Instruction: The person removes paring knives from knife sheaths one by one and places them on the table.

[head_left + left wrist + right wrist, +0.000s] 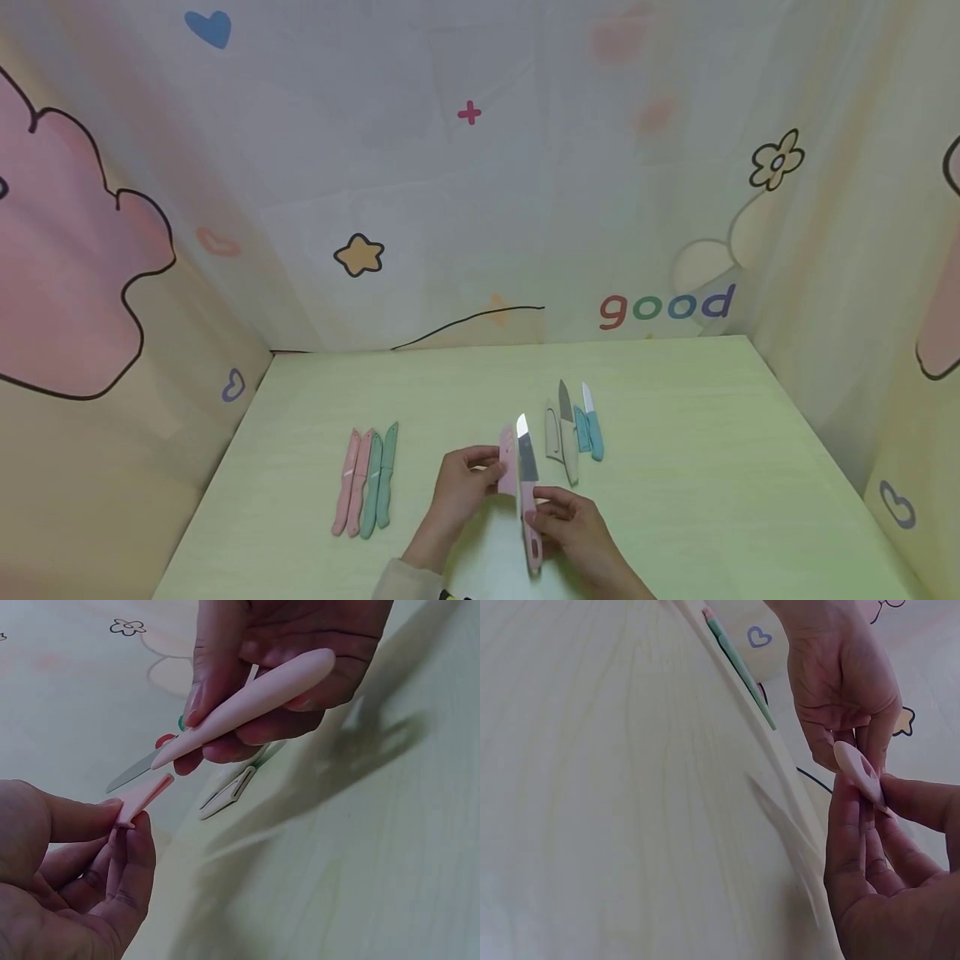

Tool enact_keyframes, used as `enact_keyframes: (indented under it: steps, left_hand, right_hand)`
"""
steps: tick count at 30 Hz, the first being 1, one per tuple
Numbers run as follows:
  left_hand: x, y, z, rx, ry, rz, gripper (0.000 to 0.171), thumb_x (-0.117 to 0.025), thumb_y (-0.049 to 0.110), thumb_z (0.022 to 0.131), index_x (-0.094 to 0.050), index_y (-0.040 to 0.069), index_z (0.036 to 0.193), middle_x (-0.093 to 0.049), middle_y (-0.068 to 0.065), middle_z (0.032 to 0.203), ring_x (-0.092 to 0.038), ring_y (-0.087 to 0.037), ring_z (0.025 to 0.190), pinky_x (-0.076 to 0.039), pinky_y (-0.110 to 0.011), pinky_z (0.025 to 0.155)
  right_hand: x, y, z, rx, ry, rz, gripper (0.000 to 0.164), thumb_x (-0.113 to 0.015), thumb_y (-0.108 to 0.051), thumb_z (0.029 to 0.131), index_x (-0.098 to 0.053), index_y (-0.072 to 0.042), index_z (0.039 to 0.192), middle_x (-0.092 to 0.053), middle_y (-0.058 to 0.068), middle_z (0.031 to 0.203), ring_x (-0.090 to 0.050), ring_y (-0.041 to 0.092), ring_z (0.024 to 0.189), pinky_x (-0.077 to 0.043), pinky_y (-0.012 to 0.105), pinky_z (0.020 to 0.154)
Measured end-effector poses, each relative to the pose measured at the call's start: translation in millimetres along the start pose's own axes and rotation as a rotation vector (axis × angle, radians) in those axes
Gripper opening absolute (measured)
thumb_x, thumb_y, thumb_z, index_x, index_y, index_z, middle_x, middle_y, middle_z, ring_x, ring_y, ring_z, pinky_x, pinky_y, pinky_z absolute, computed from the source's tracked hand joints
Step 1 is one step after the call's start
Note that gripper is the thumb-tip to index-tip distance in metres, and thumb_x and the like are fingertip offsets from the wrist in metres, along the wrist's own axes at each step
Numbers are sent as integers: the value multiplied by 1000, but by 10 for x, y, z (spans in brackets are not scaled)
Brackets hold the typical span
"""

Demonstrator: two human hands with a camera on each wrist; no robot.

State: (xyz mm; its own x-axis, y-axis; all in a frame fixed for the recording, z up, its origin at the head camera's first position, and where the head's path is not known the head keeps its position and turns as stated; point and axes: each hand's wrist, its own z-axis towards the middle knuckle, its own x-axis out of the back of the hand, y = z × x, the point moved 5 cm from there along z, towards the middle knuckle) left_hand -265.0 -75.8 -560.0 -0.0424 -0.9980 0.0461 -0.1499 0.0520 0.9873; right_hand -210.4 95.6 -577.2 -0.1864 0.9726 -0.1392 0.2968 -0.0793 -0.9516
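Between thumb and fingers, my left hand [462, 483] pinches a pink knife sheath [507, 462]. My right hand [576, 527] grips a knife with a pink handle [531, 525] and a bare metal blade [528, 454] that points away from me. The blade stands just right of the sheath, apart from it. In the left wrist view the pink handle [262, 694] slants above the sheath [142, 800], both held over the table. From the right wrist, the handle's end [859, 769] shows, while the blade is hidden behind the hands.
To the left lie two pink sheathed knives [351, 483] and two green sheathed knives [380, 479] side by side. Behind my right hand are a cream knife [568, 433] beside its sheath [553, 429] and a blue knife [595, 433] beside its sheath [582, 429]. Printed curtains [420, 167] surround the table [712, 467].
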Motion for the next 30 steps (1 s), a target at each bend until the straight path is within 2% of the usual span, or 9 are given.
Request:
enact_keyframes:
  steps: [12,23,30]
  left_hand:
    - [-23,-57,-90,-12,-14,14,20,-70,4,86,-70,3,106,-68,-10,92,-65,-20,78,-61,-31,68]
    - [-26,-138,-99,-8,-26,-21,21,-68,2,86,-69,0,107,-68,-15,96,-65,-24,81,-62,-37,70]
    - [-22,-144,-124,-8,-21,-14,21,-70,5,86,-71,3,106,-68,-11,93,-65,-20,77,-61,-32,64]
  right_hand:
    - [-3,-16,19,-13,25,-17,45,-71,-9,86,-57,6,126,-67,5,88,-64,22,76,-61,34,62]
    - [-1,-25,44,-22,56,-31,44,-71,-9,86,-58,4,126,-68,7,88,-64,22,76,-61,35,64]
    - [-3,-20,85,-25,98,-63,44,-71,-10,87,-58,3,127,-68,6,89,-63,19,78,-61,35,65]
